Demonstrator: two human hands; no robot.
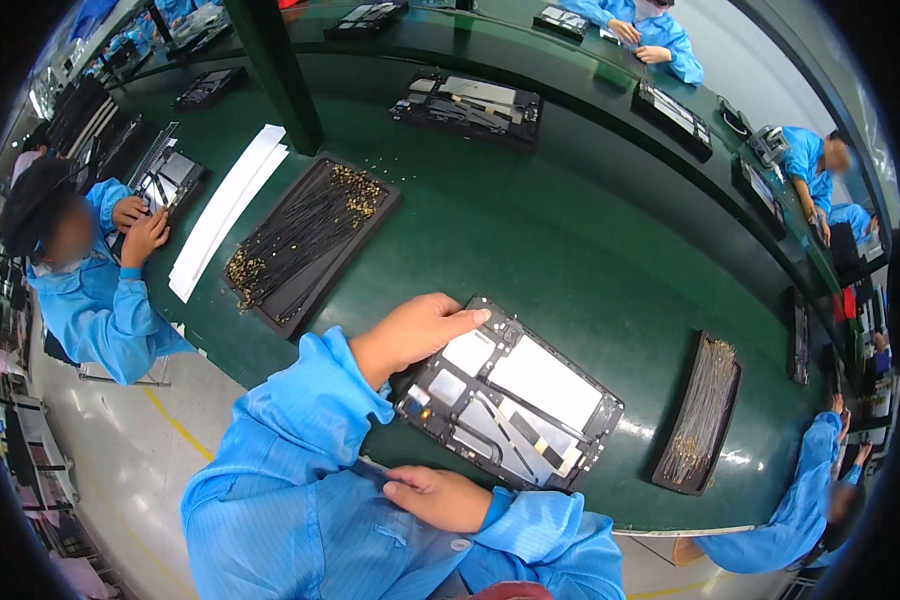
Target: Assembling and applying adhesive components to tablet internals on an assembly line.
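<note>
My left hand (pixel 417 337) grips an opened tablet (pixel 555 383) by its upper left corner, thumb on top and the other fingers out of sight underneath. The tablet has a black frame, pale metal panels and dark flat strips inside, and lies tilted at the near edge of the green table. In front of my body, below the tablet, my right hand (pixel 440 497) is closed and apart from it. Its fingers are curled in, and whatever they hold, if anything, is hidden.
A black tray (pixel 345 245) of thin black cables with gold ends lies left, beside white paper strips (pixel 232 205). Another tray (pixel 698 415) of grey cables lies right. Beyond is a tablet unit (pixel 467 105) near a green post (pixel 275 75). A co-worker (pixel 100 270) sits left; others work around.
</note>
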